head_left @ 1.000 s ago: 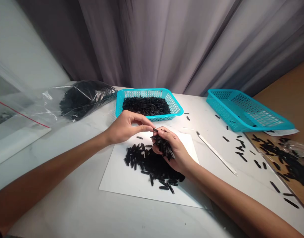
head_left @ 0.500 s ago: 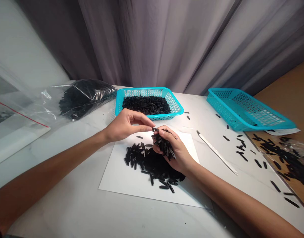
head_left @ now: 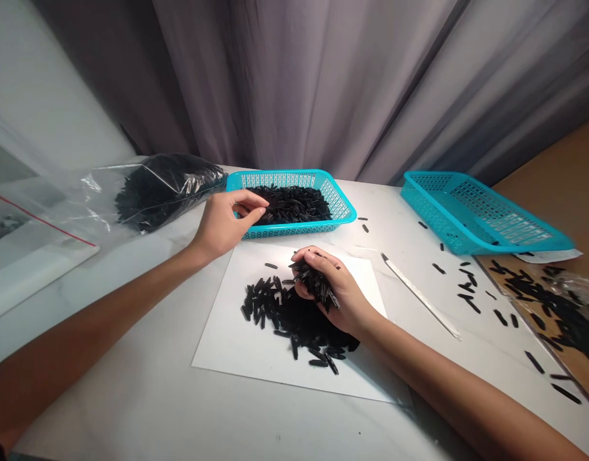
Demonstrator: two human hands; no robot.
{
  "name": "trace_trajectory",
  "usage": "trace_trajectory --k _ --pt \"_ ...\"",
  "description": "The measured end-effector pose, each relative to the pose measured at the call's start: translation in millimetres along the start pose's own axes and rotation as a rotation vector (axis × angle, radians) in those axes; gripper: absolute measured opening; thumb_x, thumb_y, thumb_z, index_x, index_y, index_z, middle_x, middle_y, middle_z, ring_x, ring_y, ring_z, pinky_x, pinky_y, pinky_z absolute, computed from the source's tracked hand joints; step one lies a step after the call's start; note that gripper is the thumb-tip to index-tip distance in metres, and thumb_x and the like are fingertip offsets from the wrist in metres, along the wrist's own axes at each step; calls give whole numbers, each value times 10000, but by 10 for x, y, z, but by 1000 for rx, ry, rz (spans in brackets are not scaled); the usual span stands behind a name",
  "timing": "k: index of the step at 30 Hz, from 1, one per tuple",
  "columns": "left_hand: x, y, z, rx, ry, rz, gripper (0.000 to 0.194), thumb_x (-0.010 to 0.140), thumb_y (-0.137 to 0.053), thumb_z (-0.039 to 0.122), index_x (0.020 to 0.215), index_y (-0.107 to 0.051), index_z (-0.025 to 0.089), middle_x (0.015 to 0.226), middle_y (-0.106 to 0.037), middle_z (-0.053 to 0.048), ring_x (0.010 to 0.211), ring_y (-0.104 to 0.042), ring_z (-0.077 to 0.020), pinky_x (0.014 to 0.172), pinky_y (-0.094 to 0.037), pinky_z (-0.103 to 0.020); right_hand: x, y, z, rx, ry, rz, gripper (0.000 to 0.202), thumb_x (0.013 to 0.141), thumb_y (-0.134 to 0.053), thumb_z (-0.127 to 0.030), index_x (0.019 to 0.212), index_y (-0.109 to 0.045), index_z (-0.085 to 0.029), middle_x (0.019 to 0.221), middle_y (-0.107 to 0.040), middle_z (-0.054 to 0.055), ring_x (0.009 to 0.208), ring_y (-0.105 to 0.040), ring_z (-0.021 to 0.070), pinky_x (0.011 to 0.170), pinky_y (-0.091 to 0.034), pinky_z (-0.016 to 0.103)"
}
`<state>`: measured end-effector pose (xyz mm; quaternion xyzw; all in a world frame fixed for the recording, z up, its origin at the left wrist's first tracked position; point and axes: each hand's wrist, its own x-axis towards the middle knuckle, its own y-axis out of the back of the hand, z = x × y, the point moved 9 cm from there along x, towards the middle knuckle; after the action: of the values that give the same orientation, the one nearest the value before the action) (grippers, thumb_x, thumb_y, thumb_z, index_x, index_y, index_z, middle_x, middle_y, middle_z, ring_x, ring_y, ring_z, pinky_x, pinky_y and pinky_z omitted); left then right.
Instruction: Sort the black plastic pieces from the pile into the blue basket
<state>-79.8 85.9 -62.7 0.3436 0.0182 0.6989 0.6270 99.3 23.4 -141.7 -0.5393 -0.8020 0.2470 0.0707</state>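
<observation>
My right hand [head_left: 340, 288] is closed around a bunch of small black pieces [head_left: 316, 280] above a white sheet [head_left: 227, 346]. Below it on the sheet lies a pile of the same black pieces [head_left: 299, 317], with some scattered at its edges. My left hand [head_left: 230, 221] is over the front left of a blue basket [head_left: 345, 208] that holds many black pieces [head_left: 294, 203]. Its thumb and forefinger are close to each other, and whether a piece is between them is too small to tell.
A clear bag of black pieces [head_left: 164, 189] lies at the left. A second blue basket [head_left: 477, 218] stands at the back right. A white pen-like tool [head_left: 422, 296] lies right of the sheet. Loose pieces are scattered near the brown surface [head_left: 539, 314] at the right.
My left hand has moved from the fingertips of my right hand up and left to the basket. My right hand has stayed nearly still, holding its bunch.
</observation>
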Motion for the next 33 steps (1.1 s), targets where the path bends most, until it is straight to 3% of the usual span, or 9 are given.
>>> trace_trajectory --k 4,8,10,17,24,33 --pt "-75 -120 182 145 -176 -122 265 874 -762 300 1114 -743 190 1105 -751 -69 972 -663 -210 780 -538 -309 6 -15 2 5 -14 5 269 871 -758 -443 874 -761 -174 767 -593 10 545 -467 91 484 -308 232" --pt "-353 -439 570 45 -395 -440 192 918 -750 312 1076 -733 205 1096 -732 -56 1029 -641 -207 847 -516 -314 10 -20 -1 21 -14 4 294 856 -770 -459 844 -747 -166 694 -569 -10 513 -437 88 463 -293 237" --pt "-434 -506 659 31 -437 -503 156 924 -753 295 1044 -737 198 1032 -729 -50 1002 -638 -203 881 -508 -327 11 -24 3 38 -21 2 290 854 -775 -455 849 -741 -167 650 -539 -25 505 -429 89 460 -291 234" --pt "-400 -443 675 -5 -507 -466 55 911 -758 204 963 -775 203 952 -766 -49 903 -669 -186 826 -543 -320 7 -29 15 49 -36 7 315 833 -800 -450 761 -686 -166 677 -541 -22 512 -412 83 464 -297 243" --pt "-466 -305 837 52 -700 -264 23 910 -757 183 902 -771 200 849 -791 -29 816 -701 -177 767 -562 -299 4 -11 12 30 -28 17 295 838 -801 -440 789 -700 -167 728 -549 -16 541 -411 83 469 -317 234" --pt "-397 -210 777 6 -553 -149 157 839 -847 253 919 -733 182 828 -776 -22 710 -668 -140 663 -540 -253 6 50 3 13 23 47 245 854 -792 -427 848 -735 -188 789 -555 -14 566 -409 89 466 -327 225"
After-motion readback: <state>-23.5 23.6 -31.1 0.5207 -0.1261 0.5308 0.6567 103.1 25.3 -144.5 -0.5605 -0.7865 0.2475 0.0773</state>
